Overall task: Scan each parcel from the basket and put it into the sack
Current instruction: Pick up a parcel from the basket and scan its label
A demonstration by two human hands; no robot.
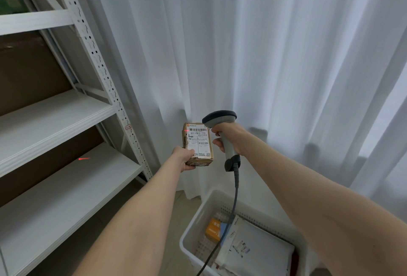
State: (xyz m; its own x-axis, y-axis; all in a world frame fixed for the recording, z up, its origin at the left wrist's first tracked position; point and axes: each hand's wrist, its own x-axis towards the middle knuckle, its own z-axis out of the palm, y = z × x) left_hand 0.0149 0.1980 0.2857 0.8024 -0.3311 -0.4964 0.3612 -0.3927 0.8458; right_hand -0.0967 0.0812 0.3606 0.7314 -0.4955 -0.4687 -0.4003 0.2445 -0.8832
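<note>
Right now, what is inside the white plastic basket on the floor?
A large white padded mailer lies on top, with a small orange box beside it. Anything under the mailer is covered.

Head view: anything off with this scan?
Yes. The scanner beam seems to land left of the barcode on the parcel; a red streak spills onto the brown shelf backing. The parcel's left edge also looks torn.
</note>
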